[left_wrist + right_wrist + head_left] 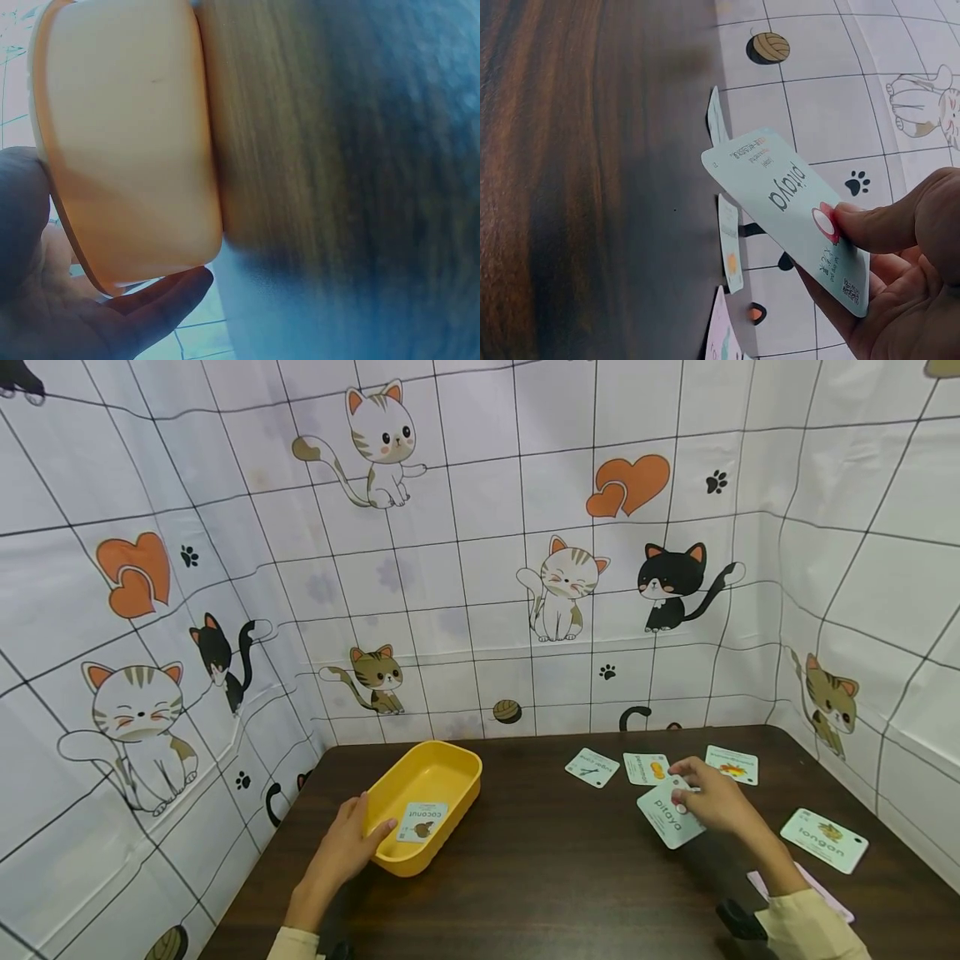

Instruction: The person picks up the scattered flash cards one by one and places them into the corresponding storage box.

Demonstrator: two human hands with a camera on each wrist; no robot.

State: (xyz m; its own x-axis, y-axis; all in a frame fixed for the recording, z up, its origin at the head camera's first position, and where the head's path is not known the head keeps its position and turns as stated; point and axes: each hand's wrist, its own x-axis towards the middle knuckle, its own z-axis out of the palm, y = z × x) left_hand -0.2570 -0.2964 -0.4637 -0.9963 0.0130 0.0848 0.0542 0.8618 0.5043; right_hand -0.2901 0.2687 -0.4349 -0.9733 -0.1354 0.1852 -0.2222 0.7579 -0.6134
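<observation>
The left grip (82,319), a bare hand at lower left, holds a pale orange container (127,142) at its rim; 1 digit stretches along the container's lower end in this view, its tip near the base corner; the smooth outer wall bears 1 tiny dark mark; the base meets the wood-grained table (300,142), blurred toward the right; a white, thin-lined surface (201,337) shows at the bottom.

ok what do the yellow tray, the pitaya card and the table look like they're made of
Yellow tray: probably molded plastic, smooth with a soft sheen; even color, rounded corners.
Pitaya card: likely stiff printed card, perhaps laminated; thin, yet flat though pinched at one end.
Table: dark brown with streaky wood grain, low sheen; wood or wood-look laminate, can't tell.
</observation>
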